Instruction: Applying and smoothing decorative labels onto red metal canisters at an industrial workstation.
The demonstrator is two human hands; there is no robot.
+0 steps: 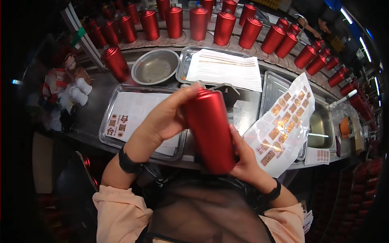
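A glossy red bottle [208, 129] is tilted in front of me, its narrow neck end up and to the left. My left hand [175, 110] grips it near the neck, the thumb lying over the shoulder. Lower down, my right hand [245, 160] holds the bottle's right side close to the base; some of its fingers are hidden behind the bottle. Just right of that hand lies a white sheet of gold and brown decals [283, 121]. Left of the bottle, a metal tray [106, 135] holds a paper sheet with dark brown printed decals [117, 125].
Red bottles [198, 24] line a curved conveyor [186, 41] at the back; another red bottle [116, 63] stands left of a metal bowl [155, 67]. Striped sheets [223, 67] lie in a far tray [184, 60]. A water basin [320, 137] is at right, white gloves [79, 91] at left.
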